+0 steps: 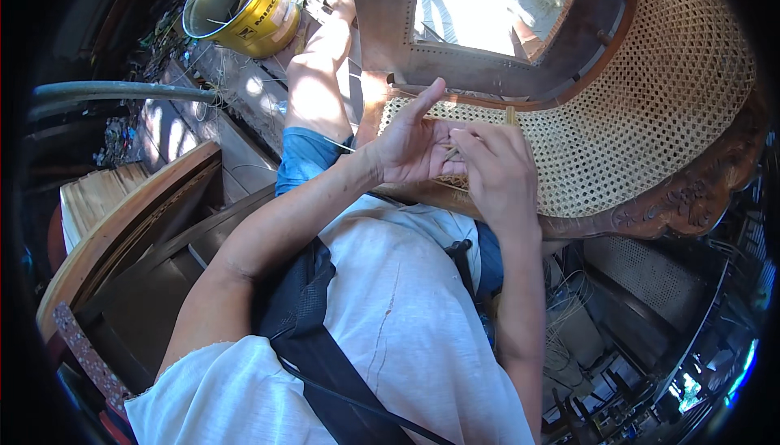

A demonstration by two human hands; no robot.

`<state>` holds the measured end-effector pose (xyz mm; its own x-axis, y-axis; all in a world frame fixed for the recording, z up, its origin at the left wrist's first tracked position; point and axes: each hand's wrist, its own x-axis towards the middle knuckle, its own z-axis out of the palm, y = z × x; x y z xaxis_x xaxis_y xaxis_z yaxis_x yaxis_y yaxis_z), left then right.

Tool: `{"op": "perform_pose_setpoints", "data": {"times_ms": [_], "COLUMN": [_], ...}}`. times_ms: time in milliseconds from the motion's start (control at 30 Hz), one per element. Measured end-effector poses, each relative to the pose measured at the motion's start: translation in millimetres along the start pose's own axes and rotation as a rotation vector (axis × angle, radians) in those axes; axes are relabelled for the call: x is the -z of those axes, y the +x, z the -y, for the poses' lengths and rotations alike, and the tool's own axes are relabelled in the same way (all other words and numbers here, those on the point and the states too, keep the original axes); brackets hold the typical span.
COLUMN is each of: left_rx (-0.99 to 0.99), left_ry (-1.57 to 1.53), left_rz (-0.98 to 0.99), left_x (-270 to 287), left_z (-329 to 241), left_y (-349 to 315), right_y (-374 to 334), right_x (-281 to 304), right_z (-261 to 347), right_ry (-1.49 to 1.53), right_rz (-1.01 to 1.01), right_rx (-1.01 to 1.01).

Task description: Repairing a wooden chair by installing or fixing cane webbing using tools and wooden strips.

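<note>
In the head view, your left hand (413,146) lay palm up, thumb spread; your right hand (501,167) seemed to have its grip pinched on a thin piece (452,153), mostly hidden, at that palm. The woven cane panel (621,132) lay just beyond. The piece was probably light, springy and splittable, best held flat between fingertips.

Wearer's kit: loose white T-shirt (422,282), thin and creased, short-sleeved, with a ragged, brownish vertical line down the front, tear or stain unclear. Wide black strap (345,372) slants across the torso, its upper part a mesh-textured pad (296,282); slim black cable (370,404) alongside, small black buckle (459,248) opposite. Below, blue shorts (307,157), lower legs bare.
</note>
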<state>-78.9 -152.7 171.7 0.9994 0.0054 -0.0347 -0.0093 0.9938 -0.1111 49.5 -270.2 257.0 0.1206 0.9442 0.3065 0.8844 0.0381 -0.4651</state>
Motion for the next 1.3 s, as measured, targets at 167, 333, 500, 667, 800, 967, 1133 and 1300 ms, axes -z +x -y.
{"op": "perform_pose_setpoints", "data": {"times_ms": [167,333,500,667,800,967,1133,1300], "left_rx": [-0.015,0.027,0.069,0.020,-0.110,-0.177,-0.375,-0.327], "left_ry": [-0.006,-0.062,0.170,0.319,0.571,1.017,1.448,1.627], "left_rz": [-0.074,-0.011,-0.286,-0.439,-0.525,-0.641,-0.440,-0.416], "left_x": [2,16,20,22,38,3,12,13], "left_z": [3,-4,-9,-11,-15,-9,3,0], "left_y": [-3,-1,1,3,-6,-17,-21,-24], "right_y": [8,3,2,-1,-3,-16,-24,-30], "right_x": [-5,-16,-23,-35,-42,-56,-60,-61], "right_z": [-19,-25,-25,-27,-26,-33,-30,-31], "right_ry": [-0.035,-0.021,0.074,0.276,0.482,1.406,1.473,1.521], "right_rz": [0.275,0.304,0.265,0.181,0.164,-0.013,-0.033,-0.023], "right_rx": [0.137,0.073,0.009,-0.161,-0.368,-0.944,-0.971,-1.032]}}
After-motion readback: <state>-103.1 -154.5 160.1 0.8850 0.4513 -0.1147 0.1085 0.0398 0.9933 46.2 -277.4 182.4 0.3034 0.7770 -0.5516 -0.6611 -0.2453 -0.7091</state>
